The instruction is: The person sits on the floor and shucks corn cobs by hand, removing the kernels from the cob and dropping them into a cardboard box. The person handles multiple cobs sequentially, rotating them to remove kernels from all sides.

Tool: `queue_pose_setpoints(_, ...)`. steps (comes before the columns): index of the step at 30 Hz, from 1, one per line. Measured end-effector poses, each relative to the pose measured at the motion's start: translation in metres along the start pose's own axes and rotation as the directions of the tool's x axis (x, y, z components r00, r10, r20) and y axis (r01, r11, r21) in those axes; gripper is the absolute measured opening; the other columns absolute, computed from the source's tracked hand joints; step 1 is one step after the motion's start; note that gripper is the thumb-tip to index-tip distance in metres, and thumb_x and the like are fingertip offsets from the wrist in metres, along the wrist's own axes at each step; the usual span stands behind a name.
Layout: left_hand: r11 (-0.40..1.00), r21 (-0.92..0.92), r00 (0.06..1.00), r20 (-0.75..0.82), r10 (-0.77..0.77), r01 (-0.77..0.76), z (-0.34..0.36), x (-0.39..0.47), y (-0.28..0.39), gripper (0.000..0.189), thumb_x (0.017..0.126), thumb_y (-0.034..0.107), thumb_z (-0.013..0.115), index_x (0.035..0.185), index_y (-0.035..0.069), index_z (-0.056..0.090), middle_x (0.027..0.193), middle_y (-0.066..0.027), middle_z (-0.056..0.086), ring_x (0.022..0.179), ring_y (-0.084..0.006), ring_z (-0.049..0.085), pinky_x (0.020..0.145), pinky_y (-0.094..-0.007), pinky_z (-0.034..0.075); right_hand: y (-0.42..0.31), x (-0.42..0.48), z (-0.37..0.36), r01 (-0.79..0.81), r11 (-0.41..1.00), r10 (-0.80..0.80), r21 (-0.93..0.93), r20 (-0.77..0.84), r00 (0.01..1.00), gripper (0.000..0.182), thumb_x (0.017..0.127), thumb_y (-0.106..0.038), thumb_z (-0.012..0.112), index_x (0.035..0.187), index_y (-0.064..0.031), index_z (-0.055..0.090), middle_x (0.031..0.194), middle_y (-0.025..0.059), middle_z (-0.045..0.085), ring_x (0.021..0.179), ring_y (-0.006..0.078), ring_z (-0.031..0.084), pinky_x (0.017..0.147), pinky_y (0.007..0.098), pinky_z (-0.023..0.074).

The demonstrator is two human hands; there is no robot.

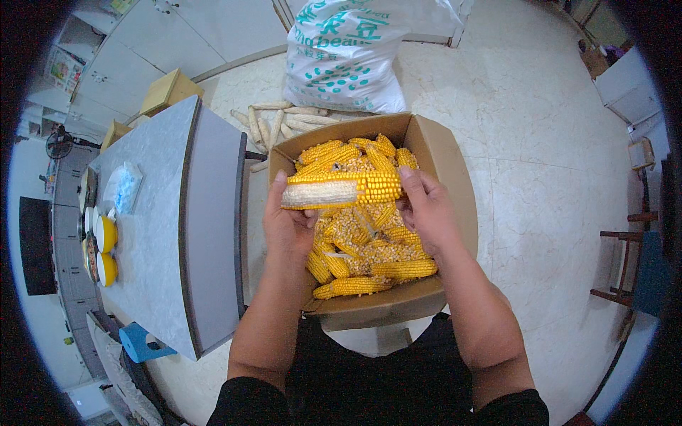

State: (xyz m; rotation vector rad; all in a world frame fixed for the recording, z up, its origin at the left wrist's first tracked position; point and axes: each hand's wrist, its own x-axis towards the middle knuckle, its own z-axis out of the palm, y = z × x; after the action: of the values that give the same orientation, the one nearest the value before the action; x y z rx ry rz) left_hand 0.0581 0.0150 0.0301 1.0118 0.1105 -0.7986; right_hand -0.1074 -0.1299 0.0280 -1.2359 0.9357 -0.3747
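Between my two hands a partly shelled corn cob [341, 190] lies level above a cardboard box [453, 175]. Its left stretch is stripped to pale cob along the upper face, while yellow kernels still cover the right end. My left hand [290, 223] grips the left end, thumb on top and fingertips underneath. At the right end, my right hand [426, 205] holds on with its thumb near the kernels. Below, the box holds several whole yellow corn ears [405, 268] among loose kernels [354, 223].
Bare corn cobs [274, 125] lie on the tiled floor [533, 122] behind the box. Beyond them stands a white woven sack [346, 58] with green print. At left is a grey table [154, 213] with yellow bowls [106, 237]. A blue stool [141, 341] sits near its front corner.
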Motion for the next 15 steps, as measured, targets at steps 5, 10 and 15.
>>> queue_pose_setpoints(5, 0.995, 0.096, 0.994, -0.1, 0.047, -0.038, -0.008, 0.006, 0.006, 0.032, 0.096, 0.043, 0.057, 0.091, 0.011, 0.056, 0.07, -0.0008, 0.06, 0.047, -0.0068, 0.05, 0.036, -0.02, 0.029, -0.009, -0.006, -0.001, 0.025, 0.977, -0.049, 0.213, 0.11, 0.993, 0.037, 0.1, -0.03, 0.053, 0.118, 0.0013, 0.065, 0.077, 0.0074, 0.065, 0.056, 0.0086, 0.055, 0.05, 0.024, 0.045)
queue_pose_setpoints(10, 0.997, 0.068, 0.996, -0.074, 0.051, -0.046, -0.017, 0.011, 0.008, 0.029, 0.096, 0.04, 0.058, 0.09, 0.011, 0.055, 0.07, -0.0007, 0.059, 0.041, -0.0065, 0.042, 0.034, -0.0199, 0.031, -0.013, -0.009, -0.001, 0.041, 0.984, -0.072, 0.174, 0.173, 0.982, 0.036, 0.098, -0.019, 0.056, 0.126, 0.0036, 0.061, 0.08, 0.0076, 0.066, 0.057, 0.0092, 0.057, 0.053, 0.0245, 0.0479)
queue_pose_setpoints(15, 0.996, 0.078, 0.997, -0.065, 0.047, -0.041, -0.021, 0.012, 0.01, 0.032, 0.095, 0.042, 0.058, 0.089, 0.011, 0.055, 0.068, -0.0005, 0.059, 0.042, -0.0072, 0.043, 0.034, -0.02, 0.032, -0.013, -0.009, 0.0, 0.072, 0.99, -0.093, 0.118, 0.187, 0.978, 0.035, 0.095, -0.014, 0.06, 0.126, 0.0042, 0.06, 0.081, 0.0069, 0.066, 0.059, 0.009, 0.058, 0.055, 0.0251, 0.0492)
